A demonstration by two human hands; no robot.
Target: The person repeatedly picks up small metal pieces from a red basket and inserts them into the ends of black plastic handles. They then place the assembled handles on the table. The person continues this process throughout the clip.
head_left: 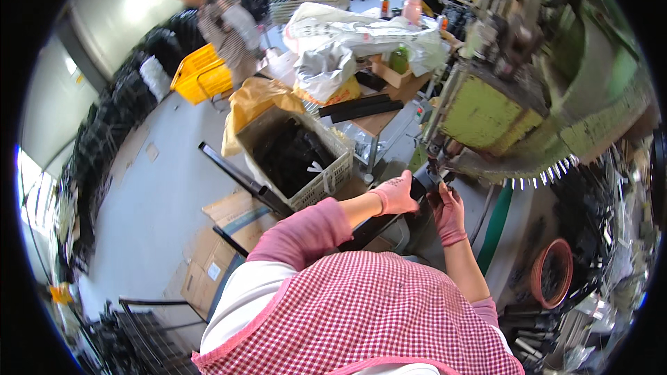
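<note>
Under the head of a green machine (479,114), my left hand (397,194), in a pink glove, is closed on a black tube-like piece (423,182). Its end reaches the metal tooling (439,156) of the machine. Close by on the right, my right hand (449,214), also in a pink glove, has thumb and fingers pinched together just below the tooling. Whatever sits between those fingertips is too small and dark to name. Beneath my left forearm a long dark shape (368,230) slants down, partly hidden by the sleeve.
Left of my hands stands a pale crate (333,179) of black parts, with a long black tube (240,173) sticking out beside it. Black strips (361,107) lie on a worktable. A red-rimmed basket (554,274) is at right. A person (226,28) stands near a yellow basket (201,74).
</note>
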